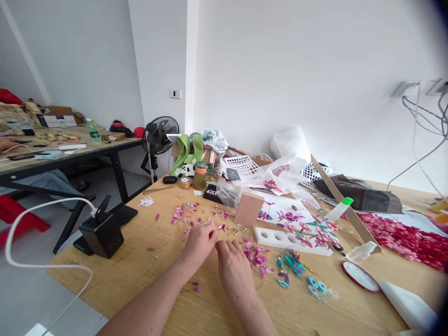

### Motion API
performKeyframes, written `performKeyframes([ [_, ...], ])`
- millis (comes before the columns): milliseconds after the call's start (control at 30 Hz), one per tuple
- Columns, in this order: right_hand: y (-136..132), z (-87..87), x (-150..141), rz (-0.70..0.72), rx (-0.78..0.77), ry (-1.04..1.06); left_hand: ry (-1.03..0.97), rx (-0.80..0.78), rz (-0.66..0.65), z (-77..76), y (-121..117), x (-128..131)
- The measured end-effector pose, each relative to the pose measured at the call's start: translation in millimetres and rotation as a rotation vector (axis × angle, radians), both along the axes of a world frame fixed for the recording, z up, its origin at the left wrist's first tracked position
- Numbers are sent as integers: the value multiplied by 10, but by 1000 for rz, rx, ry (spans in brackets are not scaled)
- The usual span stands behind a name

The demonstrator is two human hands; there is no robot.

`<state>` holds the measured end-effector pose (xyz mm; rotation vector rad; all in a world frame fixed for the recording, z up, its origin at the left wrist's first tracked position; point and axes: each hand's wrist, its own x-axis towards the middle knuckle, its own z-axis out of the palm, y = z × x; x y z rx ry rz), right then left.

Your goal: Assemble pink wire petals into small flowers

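My left hand (202, 240) is closed in a pinch over the middle of the wooden table. A small magenta flower (222, 227) shows at its fingertips, apparently gripped there. Close beside it, my right hand (235, 266) has its fingers bent and pressed together, almost meeting the left one; whatever is between them is hidden. Loose pink petals and flowers (185, 212) are scattered beyond the left hand. A pile of magenta petals (259, 259) lies just right of the right hand. Tiny white beads (238, 230) are strewn behind the fingers.
A white block with round holes (273, 236) carries finished-looking flower sprays (304, 233). Behind it stands a pinkish block (249, 210). Teal pieces (294, 262), a red-rimmed round dish (360, 276) and red petals (406, 240) lie rightward. A black box with cable (101, 235) sits at the left edge.
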<state>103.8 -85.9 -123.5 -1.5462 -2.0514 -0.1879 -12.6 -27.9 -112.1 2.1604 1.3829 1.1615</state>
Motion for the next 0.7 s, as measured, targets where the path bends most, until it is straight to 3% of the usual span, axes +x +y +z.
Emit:
performKeyframes([
  [200, 32, 201, 169, 25, 35, -132, 299, 121, -135, 57, -58, -50],
  [367, 70, 301, 360, 25, 20, 63, 315, 125, -343, 71, -44, -78],
  [533, 133, 301, 546, 154, -148, 492, 42, -94, -611, 125, -81, -60],
  [700, 178, 257, 603, 194, -399, 991, -354, -401, -632, 174, -107, -43],
])
